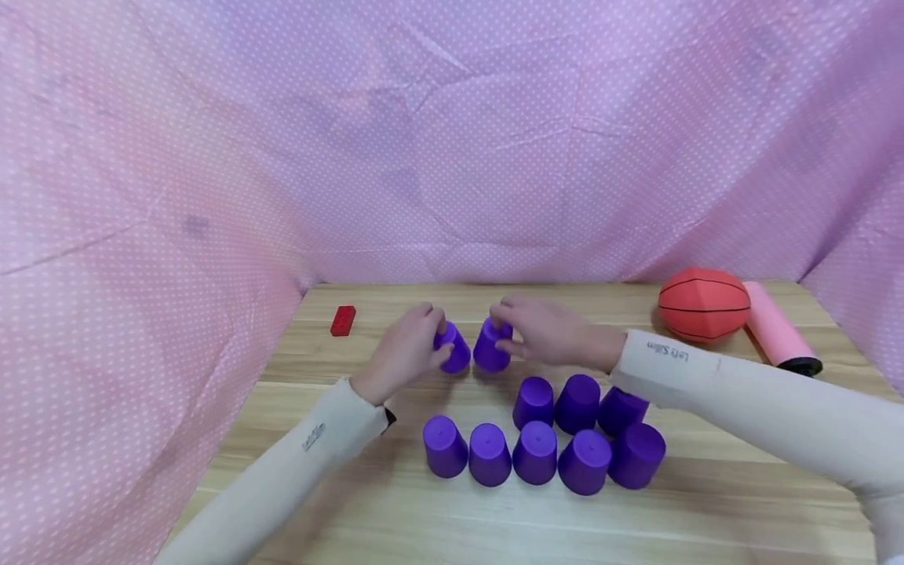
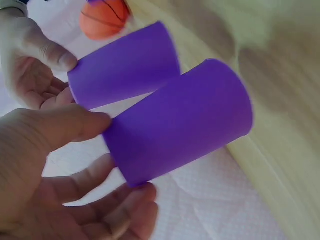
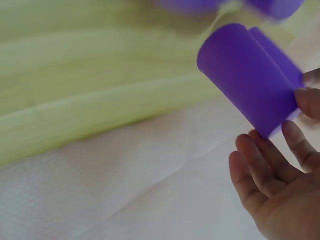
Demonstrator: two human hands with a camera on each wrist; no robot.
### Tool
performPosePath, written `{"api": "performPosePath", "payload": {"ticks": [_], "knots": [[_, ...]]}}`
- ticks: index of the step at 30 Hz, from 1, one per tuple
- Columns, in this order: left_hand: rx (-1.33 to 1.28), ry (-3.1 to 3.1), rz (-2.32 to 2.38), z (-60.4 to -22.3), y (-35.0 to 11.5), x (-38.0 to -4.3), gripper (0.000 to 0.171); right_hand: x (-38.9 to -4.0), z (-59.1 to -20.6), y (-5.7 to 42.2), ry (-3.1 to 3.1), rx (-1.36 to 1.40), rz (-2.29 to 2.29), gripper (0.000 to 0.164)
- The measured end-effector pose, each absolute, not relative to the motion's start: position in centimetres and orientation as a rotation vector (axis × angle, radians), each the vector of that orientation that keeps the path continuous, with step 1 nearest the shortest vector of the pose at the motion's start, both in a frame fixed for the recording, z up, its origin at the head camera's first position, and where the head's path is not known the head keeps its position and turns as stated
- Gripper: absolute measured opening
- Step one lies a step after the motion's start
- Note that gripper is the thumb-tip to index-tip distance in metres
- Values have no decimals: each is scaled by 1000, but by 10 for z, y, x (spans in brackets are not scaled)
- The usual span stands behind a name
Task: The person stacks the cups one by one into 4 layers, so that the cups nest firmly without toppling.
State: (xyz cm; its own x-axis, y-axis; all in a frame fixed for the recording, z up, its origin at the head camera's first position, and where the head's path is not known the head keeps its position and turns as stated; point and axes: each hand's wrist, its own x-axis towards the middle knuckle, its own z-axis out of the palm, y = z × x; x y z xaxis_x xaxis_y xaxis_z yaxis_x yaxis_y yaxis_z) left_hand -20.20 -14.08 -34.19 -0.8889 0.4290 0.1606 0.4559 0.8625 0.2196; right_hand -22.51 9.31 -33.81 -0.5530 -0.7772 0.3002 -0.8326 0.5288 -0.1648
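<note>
My left hand [image 1: 406,344] pinches an upside-down purple cup [image 1: 456,355] near its narrow closed end, thumb on one side and fingers on the other, as the left wrist view shows. To its right, my right hand [image 1: 547,331] holds a second purple cup [image 1: 490,350] the same way, by its upper end. Both held cups are side by side with their wide rims toward the table; whether the rims touch the wood I cannot tell. Nearer to me, three more purple cups [image 1: 577,402] stand upside down, the rightmost partly hidden by the right sleeve.
In front of those three, several upside-down purple cups [image 1: 489,455] form a row on the wooden table [image 1: 466,530]. A red toy brick [image 1: 343,321] lies at the back left. At the back right are an orange basketball-patterned ball [image 1: 704,306] and a pink cylinder [image 1: 777,326] with a black end.
</note>
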Motion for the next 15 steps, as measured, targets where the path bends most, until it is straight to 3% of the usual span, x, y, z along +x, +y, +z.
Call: {"api": "performPosePath", "payload": {"ticks": [7,15], "knots": [[-668,-2930,-448,-349,-131,-254,25,-276,-342,98,-2743,1176,444,23],[-636,-3003,-468,-357,-128,-293,25,-303,-352,90,-2860,1102,473,22]]}}
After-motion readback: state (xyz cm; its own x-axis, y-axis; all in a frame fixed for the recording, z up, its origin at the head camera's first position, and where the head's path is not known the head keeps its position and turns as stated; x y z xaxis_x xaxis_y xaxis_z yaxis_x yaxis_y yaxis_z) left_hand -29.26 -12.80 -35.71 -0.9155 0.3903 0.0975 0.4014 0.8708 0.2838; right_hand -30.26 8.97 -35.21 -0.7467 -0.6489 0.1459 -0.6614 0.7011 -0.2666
